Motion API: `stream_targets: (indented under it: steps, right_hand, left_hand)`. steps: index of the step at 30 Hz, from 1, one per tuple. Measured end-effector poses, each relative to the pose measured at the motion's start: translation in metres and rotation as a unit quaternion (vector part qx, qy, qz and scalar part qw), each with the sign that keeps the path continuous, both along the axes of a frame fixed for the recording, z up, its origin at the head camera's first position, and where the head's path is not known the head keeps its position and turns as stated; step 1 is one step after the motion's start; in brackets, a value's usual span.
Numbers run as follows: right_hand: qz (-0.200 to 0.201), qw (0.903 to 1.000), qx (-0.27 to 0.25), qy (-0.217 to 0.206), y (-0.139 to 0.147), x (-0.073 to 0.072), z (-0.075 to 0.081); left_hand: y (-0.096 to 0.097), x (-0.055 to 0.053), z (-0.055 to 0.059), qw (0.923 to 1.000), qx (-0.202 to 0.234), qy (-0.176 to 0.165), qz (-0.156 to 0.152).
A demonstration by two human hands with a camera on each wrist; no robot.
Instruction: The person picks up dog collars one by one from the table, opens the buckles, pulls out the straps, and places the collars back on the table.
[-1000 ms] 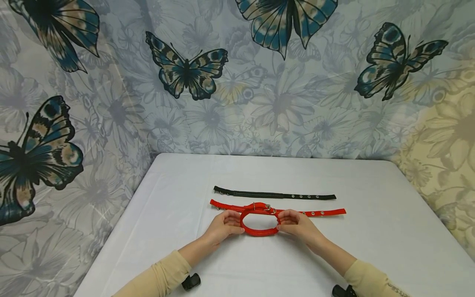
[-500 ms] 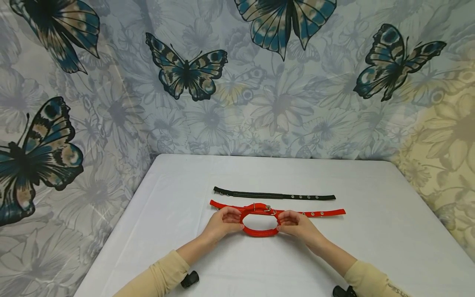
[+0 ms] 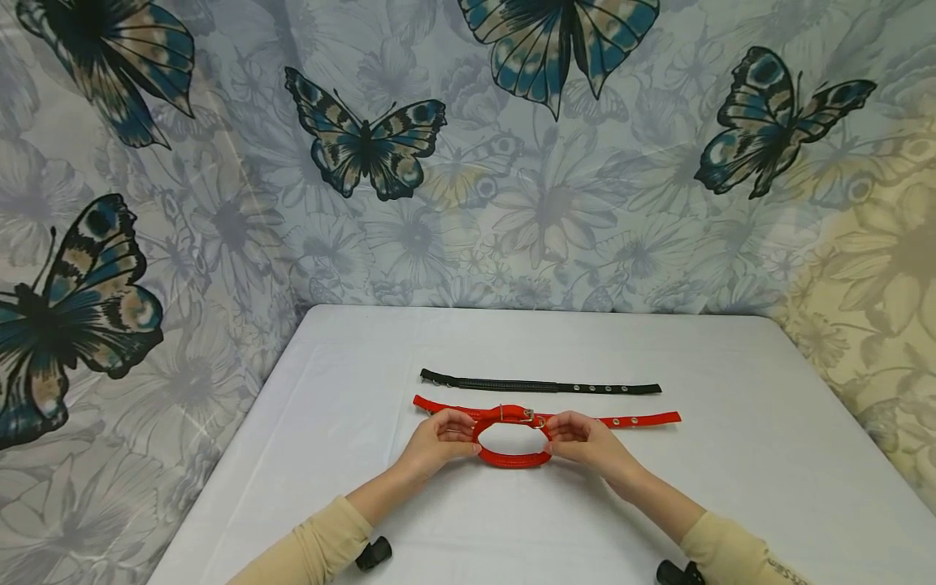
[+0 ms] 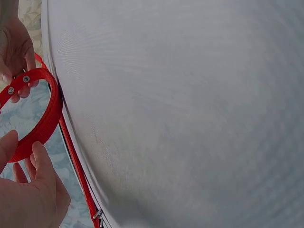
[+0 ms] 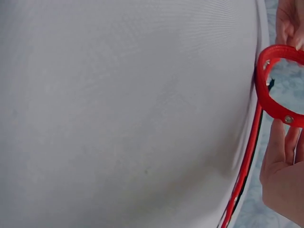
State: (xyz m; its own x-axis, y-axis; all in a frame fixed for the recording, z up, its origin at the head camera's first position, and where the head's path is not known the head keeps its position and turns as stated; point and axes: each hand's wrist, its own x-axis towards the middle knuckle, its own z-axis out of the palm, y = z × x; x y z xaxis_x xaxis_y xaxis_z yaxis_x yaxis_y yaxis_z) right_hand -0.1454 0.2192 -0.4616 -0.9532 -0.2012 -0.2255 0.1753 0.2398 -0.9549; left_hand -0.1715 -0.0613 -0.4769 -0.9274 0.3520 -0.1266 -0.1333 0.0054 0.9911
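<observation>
A red pet collar (image 3: 514,461) is buckled into a ring, its metal buckle at the far side. My left hand (image 3: 435,445) pinches the ring's left side between thumb and fingers. On the opposite side, my right hand (image 3: 595,451) pinches it too. In the left wrist view, metal eyelets show on the looped collar (image 4: 56,107) near the far hand. Seen from the right wrist, the fingertips of the right hand (image 5: 285,175) sit at the band beside an eyelet. Behind the ring, a second red collar (image 3: 643,420) lies flat, partly covered by the ring and hands.
A black collar (image 3: 512,383) with eyelets lies straight across the white table (image 3: 351,341), beyond the red ones. A patterned butterfly backdrop (image 3: 417,236) rises at the table's back edge. Dark wrist devices (image 3: 374,554) hang beneath the sleeves.
</observation>
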Motion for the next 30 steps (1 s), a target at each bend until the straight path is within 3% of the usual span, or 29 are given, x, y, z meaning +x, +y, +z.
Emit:
stream_targets:
  steps: [12, 22, 30]
  right_hand:
    - [0.0, 1.0, 0.002, 0.003, -0.0008, -0.0003, 0.0055]
    - [-0.004, 1.0, 0.008, 0.003, -0.0007, 0.0002, 0.0064]
    - [0.0, 1.0, 0.0, 0.004, 0.0008, 0.0004, 0.0042]
  left_hand:
    - [-0.0004, 0.0013, 0.0, 0.9999, -0.01, 0.002, 0.002]
    - [-0.0014, -0.0003, 0.004, 0.9971, -0.062, 0.041, -0.016]
    - [-0.001, -0.0028, 0.0059, 0.9965, -0.065, 0.047, -0.023]
